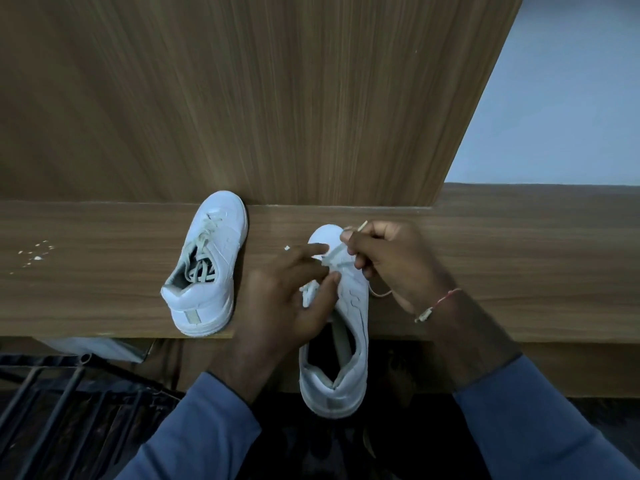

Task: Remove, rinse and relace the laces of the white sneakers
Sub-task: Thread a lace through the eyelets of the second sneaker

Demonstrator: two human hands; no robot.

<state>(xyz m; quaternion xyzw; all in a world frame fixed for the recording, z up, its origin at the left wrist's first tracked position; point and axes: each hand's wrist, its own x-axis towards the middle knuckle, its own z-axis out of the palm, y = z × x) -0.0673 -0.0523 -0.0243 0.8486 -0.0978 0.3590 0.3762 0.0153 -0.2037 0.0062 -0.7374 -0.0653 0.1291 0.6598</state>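
- Pinching the lace [333, 253] was the right hand [384, 261], fingers curled tight round it, with the stiff tip poking out just above the knuckles.
- The left hand [287, 299] was clamped on the held sneaker [351, 306] over the eyelet area, thumb pressed on the upper and index finger stretched out toward the toe. Honestly couldn't tell if it had some of the lace as well.
- That shoe sat with its toe on the wooden ledge [485, 254] and its heel hanging out past the front edge, opening facing up.
- The laced sneaker [207, 271] stood just to the left, apart from the hands, toe touching the wood panel [242, 98] at the back and heel right at the ledge's front edge. Its greyish laces [202, 244] were threaded, loose ends tucked down inside.
- There was a thread bracelet [440, 303] on the right wrist, and blue sleeves [540, 420] on both arms.
- A few white crumbs [36, 254] lay far left on the ledge, with a dark metal rack [69, 389] below it.
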